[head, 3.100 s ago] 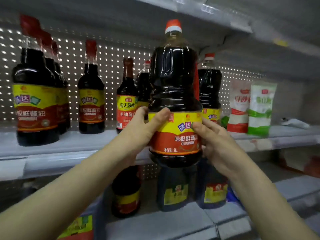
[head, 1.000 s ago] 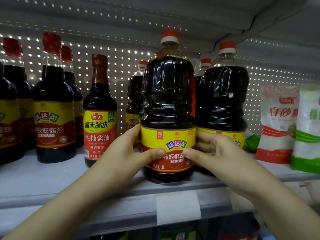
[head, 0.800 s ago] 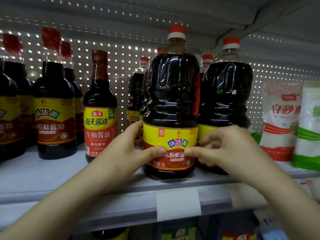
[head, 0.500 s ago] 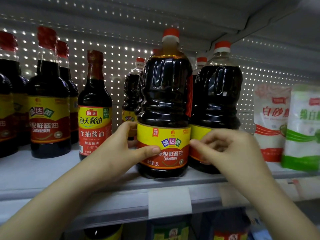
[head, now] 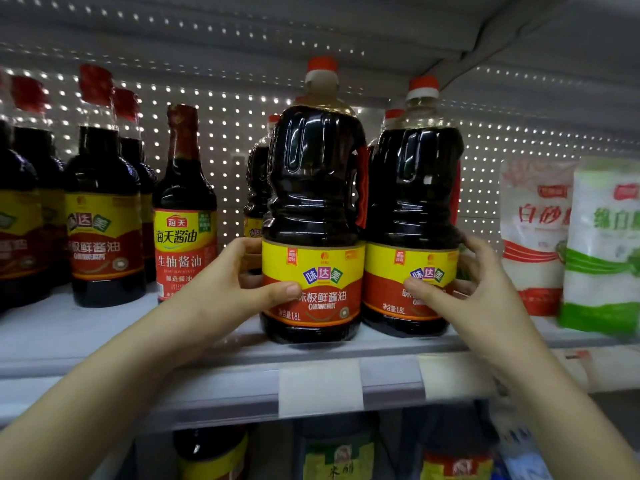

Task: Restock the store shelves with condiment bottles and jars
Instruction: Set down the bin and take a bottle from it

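— Where are your hands sitting on that shelf?

— My left hand is wrapping round the left side of the big soy sauce jug, thumb lying across the front of its yellow and red label, fingers curling behind. My right hand is doing the same on the neighbouring jug, thumb on the label front, fingers reaching round its right side.

— Are they lifted?

— No, both are standing upright near the front edge of the shelf, side by side and touching or nearly so. My hands are closing around the labels, not all the way round; each jug is too wide for that.

— What is surrounding them?

— To the left, a tall slim bottle with a brown neck is standing just beside my left wrist, and further left a row of smaller dark bottles with red caps is running off the edge of view. Behind the jugs, more red-capped jugs are peeking out, against a perforated back panel. To the right, a white and red bag and a white and green bag are standing upright, near my right hand but apart from it.

— Anything below?

— Blank price tags are hanging on the shelf lip, and dark bottles with yellow labels are showing on the lower shelf, too dim to read.
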### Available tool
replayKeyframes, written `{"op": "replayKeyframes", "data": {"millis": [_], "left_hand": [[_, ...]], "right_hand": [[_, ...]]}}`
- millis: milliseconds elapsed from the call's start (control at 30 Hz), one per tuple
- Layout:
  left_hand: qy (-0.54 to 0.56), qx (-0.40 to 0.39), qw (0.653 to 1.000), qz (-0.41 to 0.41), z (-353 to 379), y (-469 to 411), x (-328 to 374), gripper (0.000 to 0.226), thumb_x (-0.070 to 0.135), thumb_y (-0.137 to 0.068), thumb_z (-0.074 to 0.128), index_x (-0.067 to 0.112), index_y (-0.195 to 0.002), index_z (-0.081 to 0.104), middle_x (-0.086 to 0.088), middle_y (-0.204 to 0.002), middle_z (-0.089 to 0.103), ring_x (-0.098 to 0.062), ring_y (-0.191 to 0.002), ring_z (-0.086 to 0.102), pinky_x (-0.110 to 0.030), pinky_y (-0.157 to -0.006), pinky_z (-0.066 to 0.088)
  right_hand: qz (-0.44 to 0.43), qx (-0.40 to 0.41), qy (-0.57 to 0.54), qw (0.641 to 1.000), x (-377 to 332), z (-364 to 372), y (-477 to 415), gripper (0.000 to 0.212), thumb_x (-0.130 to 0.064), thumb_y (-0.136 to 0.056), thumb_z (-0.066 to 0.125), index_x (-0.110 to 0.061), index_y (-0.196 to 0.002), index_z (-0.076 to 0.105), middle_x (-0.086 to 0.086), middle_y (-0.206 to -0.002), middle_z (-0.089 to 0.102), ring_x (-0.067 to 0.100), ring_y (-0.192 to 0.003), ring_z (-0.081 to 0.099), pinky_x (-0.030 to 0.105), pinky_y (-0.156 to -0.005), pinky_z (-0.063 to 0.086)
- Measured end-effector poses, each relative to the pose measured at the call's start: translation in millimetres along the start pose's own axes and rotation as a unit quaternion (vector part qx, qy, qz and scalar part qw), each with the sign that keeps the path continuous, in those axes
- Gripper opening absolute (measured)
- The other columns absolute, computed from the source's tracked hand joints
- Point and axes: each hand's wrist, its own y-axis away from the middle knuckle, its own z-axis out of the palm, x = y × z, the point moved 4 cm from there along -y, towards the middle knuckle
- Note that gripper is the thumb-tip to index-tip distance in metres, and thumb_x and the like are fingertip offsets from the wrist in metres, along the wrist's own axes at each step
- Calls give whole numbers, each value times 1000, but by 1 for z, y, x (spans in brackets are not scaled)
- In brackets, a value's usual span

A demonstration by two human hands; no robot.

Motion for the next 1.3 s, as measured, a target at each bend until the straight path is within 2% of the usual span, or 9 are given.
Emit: {"op": "replayKeyframes", "data": {"millis": [100, 333, 433, 533, 667, 767, 933, 1100, 1300], "left_hand": [[-8, -7, 1000, 1, 2, 3, 4, 61, 31, -60, 75, 32, -115, 49, 18, -107, 62, 17, -82, 63, -13, -67, 53], [-73, -28, 997, 4, 6, 7, 13, 56, 28, -73, 70, 29, -122, 42, 23, -104, 56, 20, -77, 58, -3, -60, 47], [-218, -37, 975, 22, 6, 12, 24, 67, 48, -72, 63, 29, -132, 40, 21, -118, 56, 8, -101, 56, -6, -70, 44], [-277, 12, 958, 75, 5, 29, 35, 76, 50, -76, 62, 27, -142, 35, 23, -123, 46, 4, -116, 46, -6, -81, 40], [-185, 98, 968, 136, -15, 73, 35, 77, 55, -74, 56, 27, -144, 38, 18, -139, 48, 4, -123, 48, -25, -104, 44], [-64, 167, 972, 150, -55, 121, 28, 53, 51, -87, 57, 29, -134, 51, 16, -131, 58, 4, -120, 53, -22, -100, 44], [21, 278, 954, 112, -139, 238, -2, 33, 44, -94, 45, 31, -120, 59, 15, -128, 62, -5, -122, 56, -25, -101, 45], [-14, 412, 910, -35, -232, 405, -55, 48, 52, -94, 41, 27, -133, 54, 16, -134, 57, -1, -127, 50, -27, -108, 41], [-29, 522, 842, -131, -301, 572, -80, 46, 46, -95, 38, 27, -132, 56, 17, -133, 58, 2, -126, 50, -30, -107, 37]], "right_hand": [[2, -15, 24, 1000, -3, 0, 3, 96, -49, -55, 75, -50, -139, 29, -35, -112, 44, 9, -112, 53, 35, -93, 47], [-3, -49, 11, 999, -4, -5, 4, 96, -53, -55, 75, -52, -139, 28, -13, -140, 51, 13, -121, 53, 39, -97, 48], [-10, -34, 52, 998, -8, -3, 9, 88, -55, -60, 75, -51, -137, 32, -14, -135, 54, 8, -116, 53, 37, -96, 46], [-62, 77, 129, 987, -20, 2, 24, 82, -47, -77, 72, -28, -147, 32, -5, -136, 53, 2, -112, 45, 27, -93, 41], [-180, 145, -2, 973, -45, 41, 61, 60, -39, -93, 57, -20, -147, 37, -1, -148, 45, 2, -134, 42, 22, -106, 41], [-194, 80, -139, 968, -72, 98, 95, 47, -22, -97, 54, -11, -142, 45, -1, -144, 50, 4, -133, 45, 21, -106, 41], [-142, -108, -227, 957, -118, 229, 185, 46, -34, -96, 50, -21, -140, 46, -9, -143, 50, 1, -132, 44, 25, -108, 40], [16, -347, -328, 879, -176, 360, 328, 50, -40, -90, 48, -28, -139, 44, -18, -142, 46, -12, -127, 42, 5, -97, 36], [116, -443, -377, 805, -237, 456, 472, 35, -18, -99, 50, -17, -133, 54, -11, -131, 58, -9, -119, 51, 13, -101, 42]]}}
